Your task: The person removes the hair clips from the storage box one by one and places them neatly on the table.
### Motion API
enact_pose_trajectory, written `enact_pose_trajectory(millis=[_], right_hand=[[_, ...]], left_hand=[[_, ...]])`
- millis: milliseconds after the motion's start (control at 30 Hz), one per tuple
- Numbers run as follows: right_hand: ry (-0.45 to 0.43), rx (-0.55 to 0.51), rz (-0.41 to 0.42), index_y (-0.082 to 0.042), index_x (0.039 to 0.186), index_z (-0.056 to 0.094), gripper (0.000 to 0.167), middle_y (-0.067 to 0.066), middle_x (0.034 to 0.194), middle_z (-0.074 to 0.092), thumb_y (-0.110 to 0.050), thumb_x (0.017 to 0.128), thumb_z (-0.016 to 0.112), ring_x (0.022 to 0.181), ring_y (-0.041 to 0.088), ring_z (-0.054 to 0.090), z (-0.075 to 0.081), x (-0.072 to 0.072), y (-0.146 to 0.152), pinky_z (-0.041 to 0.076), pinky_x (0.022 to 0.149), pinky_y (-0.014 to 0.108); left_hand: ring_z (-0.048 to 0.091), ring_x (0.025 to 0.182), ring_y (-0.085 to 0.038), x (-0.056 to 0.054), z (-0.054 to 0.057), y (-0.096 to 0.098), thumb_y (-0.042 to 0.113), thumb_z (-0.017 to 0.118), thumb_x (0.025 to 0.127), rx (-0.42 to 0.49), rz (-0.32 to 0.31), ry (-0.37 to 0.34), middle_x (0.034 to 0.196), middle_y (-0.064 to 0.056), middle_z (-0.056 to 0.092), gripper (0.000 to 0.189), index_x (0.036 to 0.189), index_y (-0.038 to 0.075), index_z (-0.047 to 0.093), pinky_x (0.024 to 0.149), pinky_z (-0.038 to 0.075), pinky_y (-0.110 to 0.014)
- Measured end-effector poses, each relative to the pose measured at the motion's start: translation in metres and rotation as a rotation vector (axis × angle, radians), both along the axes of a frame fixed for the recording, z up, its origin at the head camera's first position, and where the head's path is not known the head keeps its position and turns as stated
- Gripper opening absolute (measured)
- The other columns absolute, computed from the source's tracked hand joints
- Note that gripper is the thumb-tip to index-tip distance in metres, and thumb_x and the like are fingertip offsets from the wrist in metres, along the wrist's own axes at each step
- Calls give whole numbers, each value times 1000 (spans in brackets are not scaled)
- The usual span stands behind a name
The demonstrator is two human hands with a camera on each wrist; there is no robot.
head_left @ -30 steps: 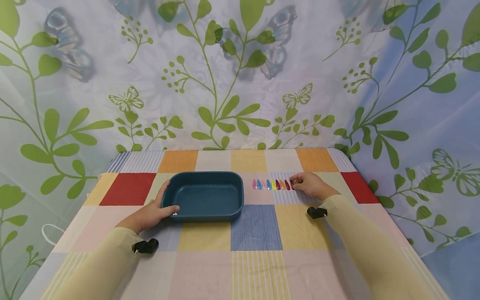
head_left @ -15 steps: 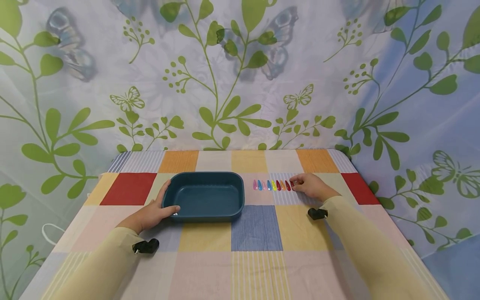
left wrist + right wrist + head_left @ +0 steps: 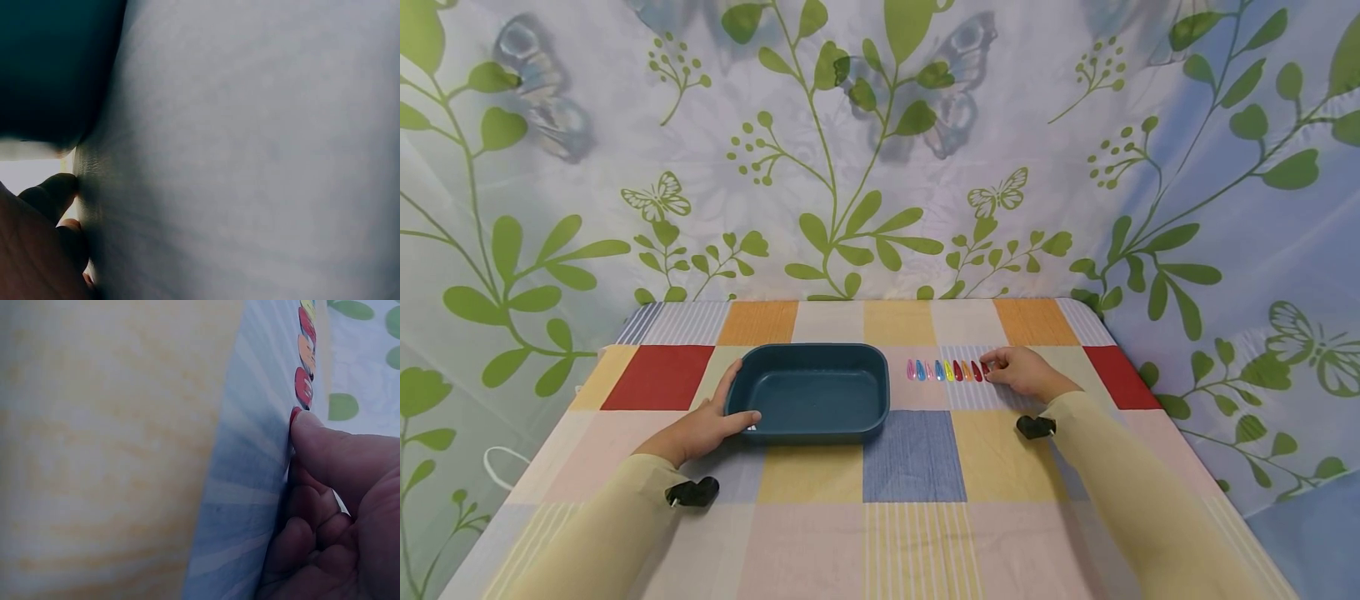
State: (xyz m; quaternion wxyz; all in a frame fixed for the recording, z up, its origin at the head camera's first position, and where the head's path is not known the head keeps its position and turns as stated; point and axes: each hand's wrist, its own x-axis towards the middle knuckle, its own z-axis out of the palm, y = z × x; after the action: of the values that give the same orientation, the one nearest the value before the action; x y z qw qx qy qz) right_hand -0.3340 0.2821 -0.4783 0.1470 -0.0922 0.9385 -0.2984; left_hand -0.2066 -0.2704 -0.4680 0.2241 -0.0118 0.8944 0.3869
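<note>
A dark teal rectangular basin [image 3: 820,392] rests on the cloth left of centre. My left hand [image 3: 703,427] lies against its left end, index finger stretched along the outer side and thumb across the near corner. To the right of the basin runs a row of small snap hair clips [image 3: 938,371] in pink, blue, yellow, red and orange. My right hand [image 3: 1024,372] is at the row's right end, thumb and fingers pinching a red hair clip [image 3: 295,415]. The fingers mostly cover this clip. Beyond it, other clips [image 3: 304,386] line up close by in the right wrist view.
A patchwork cloth [image 3: 917,550] covers the table. Behind it and at the sides hang curtains [image 3: 880,267] printed with leaves and butterflies. A white cable [image 3: 497,467] loops past the table's left edge. Each wrist carries a small black camera mount [image 3: 692,492].
The view shifts very slightly. Both hands, the basin and the hair clips otherwise stay where they were.
</note>
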Motion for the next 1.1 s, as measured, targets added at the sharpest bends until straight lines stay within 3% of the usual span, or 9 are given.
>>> enact_pose_trajectory(millis=[333, 600, 867, 1100], right_hand=[[1, 15, -15, -4, 137, 67, 39, 4, 96, 60, -17, 100, 71, 93, 22, 53, -1, -2, -2, 41, 83, 34], [-4, -7, -22, -2, 136, 67, 39, 4, 94, 59, -16, 100, 71, 92, 22, 53, -1, 1, -1, 40, 82, 33], [-20, -23, -27, -3, 136, 67, 40, 3, 95, 59, -16, 99, 72, 92, 21, 52, 1, 0, -5, 40, 81, 32], [18, -14, 17, 0, 135, 66, 39, 5, 92, 59, -14, 99, 71, 86, 20, 51, 1, 0, -1, 40, 77, 30]], left_hand=[[1, 152, -65, 0, 1, -1, 62, 65, 94, -4, -2, 2, 170, -32, 6, 113, 165, 38, -20, 110, 33, -83], [15, 149, -64, 1, 2, 1, 63, 66, 93, -5, 6, 13, 166, -34, 11, 114, 165, 38, -19, 108, 40, -80], [24, 150, -61, 5, 1, 0, 63, 67, 93, -5, 10, 69, 169, -31, 15, 114, 167, 36, -15, 109, 43, -75], [25, 151, -58, 3, 2, -2, 64, 66, 94, -17, -20, 124, 170, -29, 17, 112, 168, 34, -13, 109, 45, -73]])
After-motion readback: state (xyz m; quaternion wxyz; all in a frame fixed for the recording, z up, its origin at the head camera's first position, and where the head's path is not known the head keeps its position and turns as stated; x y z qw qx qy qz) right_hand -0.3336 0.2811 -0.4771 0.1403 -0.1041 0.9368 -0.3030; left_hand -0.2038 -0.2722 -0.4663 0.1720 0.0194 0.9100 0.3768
